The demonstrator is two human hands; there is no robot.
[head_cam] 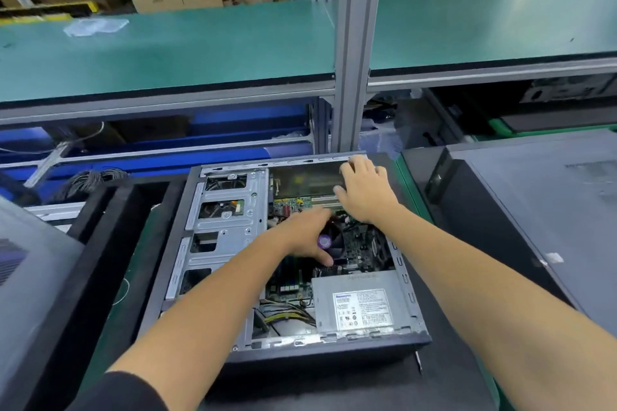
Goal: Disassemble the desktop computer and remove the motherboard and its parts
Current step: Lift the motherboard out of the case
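Note:
An open desktop computer case lies on its side in front of me. Inside it I see the green motherboard, a CPU fan with a purple sticker, a grey power supply at the near right and a metal drive cage on the left. My left hand reaches over the CPU fan, its thumb curled at the fan's near edge. My right hand lies with spread fingers at the case's far right corner, over the expansion slots; what its fingertips touch is hidden.
A green-topped upper shelf on an aluminium post stands behind the case. Black computer cases lie at the right, a grey panel at the left. A screwdriver lies near the case's front right corner. Yellow and black cables run beside the power supply.

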